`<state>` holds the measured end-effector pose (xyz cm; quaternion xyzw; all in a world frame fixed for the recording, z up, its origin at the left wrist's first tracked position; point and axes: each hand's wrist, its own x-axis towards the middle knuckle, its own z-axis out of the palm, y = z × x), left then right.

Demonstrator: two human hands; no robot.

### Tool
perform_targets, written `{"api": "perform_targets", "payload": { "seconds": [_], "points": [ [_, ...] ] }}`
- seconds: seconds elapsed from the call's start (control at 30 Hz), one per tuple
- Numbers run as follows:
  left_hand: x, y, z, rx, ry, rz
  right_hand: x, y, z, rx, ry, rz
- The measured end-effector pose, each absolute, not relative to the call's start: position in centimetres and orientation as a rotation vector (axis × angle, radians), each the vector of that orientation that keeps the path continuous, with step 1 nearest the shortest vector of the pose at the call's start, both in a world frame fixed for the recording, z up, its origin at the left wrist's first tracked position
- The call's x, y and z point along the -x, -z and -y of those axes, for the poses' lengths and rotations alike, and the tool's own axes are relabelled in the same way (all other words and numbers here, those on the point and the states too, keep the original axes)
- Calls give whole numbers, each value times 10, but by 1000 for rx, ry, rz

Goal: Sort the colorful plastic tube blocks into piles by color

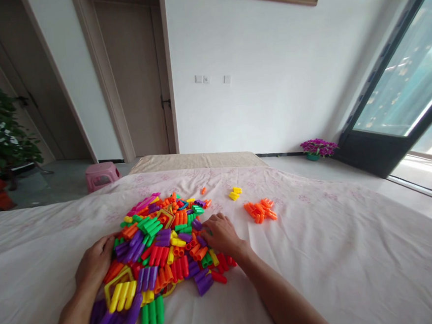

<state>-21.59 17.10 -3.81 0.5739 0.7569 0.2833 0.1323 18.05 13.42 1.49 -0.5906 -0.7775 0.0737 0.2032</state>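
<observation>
the left hand (95,261) curls against the left edge of the pile of colourful tubes (179,268) on the pale cloth (326,263); the right hand (223,233) touches its right edge. with fingertips partly hidden, i cannot tell whether either grips a piece. orange tubes (260,210) lie apart, right.

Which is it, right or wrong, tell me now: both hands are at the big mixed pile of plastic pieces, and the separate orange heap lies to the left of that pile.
Wrong on the side: the head view shows the orange heap to the right of the big mixed pile. The left hand and right hand are both at the pile, as stated.
</observation>
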Motion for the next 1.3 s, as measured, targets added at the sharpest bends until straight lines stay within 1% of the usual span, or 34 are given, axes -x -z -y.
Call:
{"api": "perform_targets", "payload": {
  "seconds": [0.17,0.37,0.67,0.73,0.83,1.0,1.17,1.3],
  "points": [
    [213,34,-169,-1558,-841,-2150,-181,-15,-133,1706,-224,2181],
    [211,32,-169,-1518,-808,-2151,-185,-12,-134,1552,-362,2125],
    [213,33,-170,-1513,-804,-2171,-201,2,-152,1298,-741,1627],
    [215,34,-172,-1513,-780,-2174,-212,5,-157,1305,-764,1546],
    [219,40,-175,-1516,-781,-2182,-236,8,-165,1401,-646,1483],
    [225,47,-179,-1512,-799,-2214,-290,-1,-171,1623,-244,1353],
    [224,47,-180,-1507,-737,-2215,-347,-9,-163,1831,-61,1140],
    [226,50,-181,-1593,-735,-2234,-374,9,-158,2002,15,1195]
  ]
}}
